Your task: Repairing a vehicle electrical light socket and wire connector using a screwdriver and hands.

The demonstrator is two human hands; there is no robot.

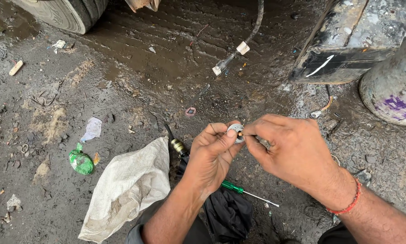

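Note:
My left hand (212,153) pinches a small round silver metal part (234,132) between thumb and fingers. My right hand (289,151) meets it from the right, fingertips pressing a tiny orange-tipped piece (242,134) against the round part. A red thread band (347,205) circles my right wrist. Both hands hover above wet, muddy ground. Beneath them lie a green-handled screwdriver (246,192) and a black cloth (227,214).
A dirty white sack (126,190) lies at lower left, a crushed green wrapper (80,161) beside it. A cable with white connectors (232,56) hangs at top centre. A tyre (62,13), a black box (347,40) and a grey drum (393,86) border the ground.

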